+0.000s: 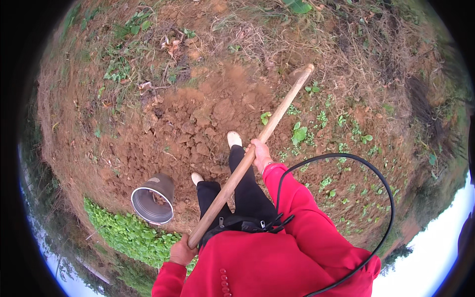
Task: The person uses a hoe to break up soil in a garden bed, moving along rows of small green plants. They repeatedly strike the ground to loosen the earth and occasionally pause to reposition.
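A hoe [242, 167] with a long, pale wooden handle slants across my body from lower left to upper right. Its dull head [296, 75] at the far end blends with the soil, so its shape is hard to make out. My left hand [183, 251] is wrapped round the near end of the handle by my hip. Farther up, my right hand [259, 153] grips the shaft about midway. Loose, broken reddish-brown soil [203, 116] lies in front of my feet.
A dark grey bucket [162, 182] with a pale rim lies tilted at my left, something brown inside. Dense leafy green plants [133, 237] grow behind it. Small seedlings [321, 119] dot the soil at right; dry grass [247, 34] lies ahead. A black cable [391, 198] loops by my right arm.
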Available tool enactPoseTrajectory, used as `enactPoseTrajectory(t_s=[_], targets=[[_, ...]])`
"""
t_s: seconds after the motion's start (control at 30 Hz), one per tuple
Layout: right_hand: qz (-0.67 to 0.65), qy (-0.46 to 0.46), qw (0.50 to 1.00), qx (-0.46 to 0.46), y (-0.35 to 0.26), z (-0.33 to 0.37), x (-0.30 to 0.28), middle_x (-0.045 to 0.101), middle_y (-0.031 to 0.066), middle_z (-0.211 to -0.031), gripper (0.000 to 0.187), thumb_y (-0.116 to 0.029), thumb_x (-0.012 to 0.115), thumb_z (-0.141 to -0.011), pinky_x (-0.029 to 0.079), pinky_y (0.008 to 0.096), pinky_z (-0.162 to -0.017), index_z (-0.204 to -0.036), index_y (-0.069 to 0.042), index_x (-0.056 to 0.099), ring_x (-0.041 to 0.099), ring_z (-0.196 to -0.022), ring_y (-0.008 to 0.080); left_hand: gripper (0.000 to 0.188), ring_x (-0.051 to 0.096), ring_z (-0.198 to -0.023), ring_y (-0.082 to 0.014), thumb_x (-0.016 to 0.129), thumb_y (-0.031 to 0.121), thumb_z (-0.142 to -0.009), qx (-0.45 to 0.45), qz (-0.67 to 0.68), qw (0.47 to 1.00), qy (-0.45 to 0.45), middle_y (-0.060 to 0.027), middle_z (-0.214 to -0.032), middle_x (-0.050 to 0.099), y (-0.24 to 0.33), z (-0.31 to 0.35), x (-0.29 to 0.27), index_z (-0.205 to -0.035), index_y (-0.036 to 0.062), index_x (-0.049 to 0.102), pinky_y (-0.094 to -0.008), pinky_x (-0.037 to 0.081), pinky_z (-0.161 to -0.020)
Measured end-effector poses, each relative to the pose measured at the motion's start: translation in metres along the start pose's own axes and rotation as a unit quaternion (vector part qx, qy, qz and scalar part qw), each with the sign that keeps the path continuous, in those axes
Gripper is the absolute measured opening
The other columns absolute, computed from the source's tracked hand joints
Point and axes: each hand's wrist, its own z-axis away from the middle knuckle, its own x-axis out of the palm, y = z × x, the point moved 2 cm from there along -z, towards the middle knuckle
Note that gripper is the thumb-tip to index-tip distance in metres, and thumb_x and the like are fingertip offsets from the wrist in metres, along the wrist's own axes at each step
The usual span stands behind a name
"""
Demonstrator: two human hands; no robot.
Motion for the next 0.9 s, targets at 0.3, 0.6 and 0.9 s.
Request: enactPoseTrajectory(t_s=[0.3,0.6,0.9], targets=[[-0.003,0.036,0.998,0.047,0.042,0.034,-0.022,0.050,0.0070,-0.065,0.012,-0.016,0.055,-0.077,0.045,0.0416,-0.053,-0.080,-0.008,0.047,0.052,-0.057,0.0236,0.036,0.061,-0.071,-0.0351,0.066,0.025,-0.064,-0.026,0.025,0.999,-0.011,-0.0175,-0.075,0.062,-0.040,0.024,0.029,-0.095,0.0095,0.055,-0.0423,0.049,-0.066],[-0.090,-0.048,0.995,0.010,-0.012,0.035,-0.014,0.049,0.0064,-0.067,0.014,-0.016,0.056,-0.075,0.045,0.0392,-0.057,-0.081,-0.008,0.046,0.051,-0.059,0.0214,0.043,0.061,-0.064,-0.0326,0.069,0.024,-0.059,0.033,-0.042,0.994,0.096,-0.0140,-0.069,0.062,-0.046,-0.019,0.051,-0.096,0.0103,0.053,-0.0424,0.049,-0.061],[-0.076,-0.052,0.993,-0.078,-0.064,-0.014,-0.005,0.047,0.0058,-0.064,0.020,-0.021,0.058,-0.075,0.044,0.0364,-0.049,-0.078,-0.009,0.043,0.049,-0.053,0.0201,0.039,0.061,-0.064,-0.0332,0.067,0.025,-0.062,0.060,-0.090,0.989,0.105,-0.0153,-0.069,0.061,0.016,-0.065,0.023,-0.094,0.0105,0.051,-0.0435,0.049,-0.060]])
